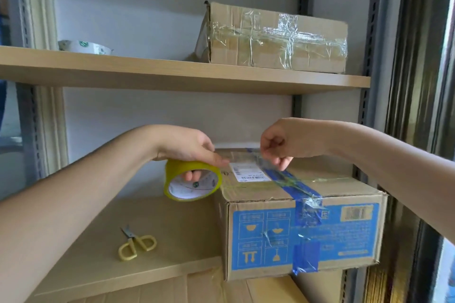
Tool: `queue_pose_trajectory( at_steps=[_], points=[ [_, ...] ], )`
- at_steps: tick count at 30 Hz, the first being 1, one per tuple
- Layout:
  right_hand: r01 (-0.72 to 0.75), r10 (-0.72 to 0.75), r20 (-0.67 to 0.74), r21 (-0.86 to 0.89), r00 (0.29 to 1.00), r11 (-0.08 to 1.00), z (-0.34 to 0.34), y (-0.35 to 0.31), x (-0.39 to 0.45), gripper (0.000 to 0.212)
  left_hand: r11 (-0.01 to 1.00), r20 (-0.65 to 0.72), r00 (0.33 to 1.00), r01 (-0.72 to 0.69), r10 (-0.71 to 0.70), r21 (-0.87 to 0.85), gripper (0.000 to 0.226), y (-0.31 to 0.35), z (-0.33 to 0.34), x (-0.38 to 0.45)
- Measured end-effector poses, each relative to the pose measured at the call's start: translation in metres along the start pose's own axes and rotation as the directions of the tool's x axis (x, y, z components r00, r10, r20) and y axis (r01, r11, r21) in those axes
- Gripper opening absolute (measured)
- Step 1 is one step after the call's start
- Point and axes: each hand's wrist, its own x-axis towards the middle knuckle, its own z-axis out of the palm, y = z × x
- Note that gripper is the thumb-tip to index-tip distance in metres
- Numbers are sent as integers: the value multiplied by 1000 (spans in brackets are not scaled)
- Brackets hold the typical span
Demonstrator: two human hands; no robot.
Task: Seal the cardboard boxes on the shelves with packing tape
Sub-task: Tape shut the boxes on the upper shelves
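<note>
The left hand (189,146) grips the yellow tape roll (192,179) at centre frame, fingers curled through its core. The right hand (278,147) pinches what looks like the clear strip's free end down onto the blue-printed box (302,206) at lower right, beside its white label (248,171). To do this well, keep the strip taut between the hands and press outward along the seam — slack would likely wrinkle. The box overhangs the lower shelf (103,263), where yellow scissors (136,245) lie at lower left. On the upper shelf (172,74) sit a taped box (275,39) and a spare roll (85,47).
</note>
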Motion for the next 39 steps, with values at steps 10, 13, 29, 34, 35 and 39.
queue_pose_trajectory(
  at_steps=[10, 13, 29, 34, 35, 39],
  points=[
    [-286, 304, 142, -136, 942, 949, -4, 99, 14, 17, 996, -129, 991, -20, 31, 84, 55, -65, 4, 33],
    [-334, 373, 191, -209, 908, 919, 11, 97, 23, 22, 994, -48, 999, 7, -1, 111, 51, -72, 27, 45],
    [-165, 203, 115, -280, 972, 946, 49, 14, 3, 81, 975, 38, 999, 38, -30, -219, 54, -81, 63, 52],
    [-41, 35, -25, -353, 999, 935, 102, -19, -45, 78, 946, -58, 998, 17, -38, -323, 58, -62, 85, 23],
    [-78, 36, -118, -371, 992, 925, 105, -24, -48, 72, 927, -55, 998, -3, -19, -375, 58, -54, 92, 18],
    [-181, 42, -361, -363, 932, 914, 122, -32, -67, 73, 704, 83, 977, -80, 194, -706, 38, -29, 123, -11]
  ],
)
